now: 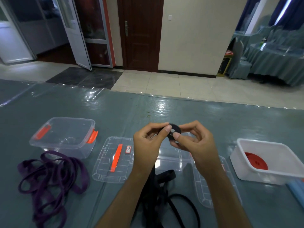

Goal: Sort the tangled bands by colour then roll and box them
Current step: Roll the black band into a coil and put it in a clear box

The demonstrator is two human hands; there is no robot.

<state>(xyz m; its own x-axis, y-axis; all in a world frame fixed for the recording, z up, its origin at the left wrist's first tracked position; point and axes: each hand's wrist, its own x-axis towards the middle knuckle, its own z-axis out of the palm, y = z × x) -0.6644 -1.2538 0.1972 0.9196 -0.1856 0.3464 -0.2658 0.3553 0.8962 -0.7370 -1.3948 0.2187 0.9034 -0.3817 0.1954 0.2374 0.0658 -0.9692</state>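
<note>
A small black roll of band [174, 131] is held up above the table, pinched from the left by my left hand [150, 139] and from the right by my right hand [197, 140]. The loose black band [166, 191] trails down from the roll between my forearms to the near edge. A tangle of purple bands [49, 180] lies at the left. A rolled red band [255, 161] sits inside the white box [263, 176] at the right. A clear box [171, 163] stands behind my hands, partly hidden.
A clear box with orange latches [64, 137] stands at the back left. A clear lid with an orange handle [115, 160] lies in the middle, another clear lid [209, 190] right of my right forearm. A blue object [296, 190] shows at the right edge.
</note>
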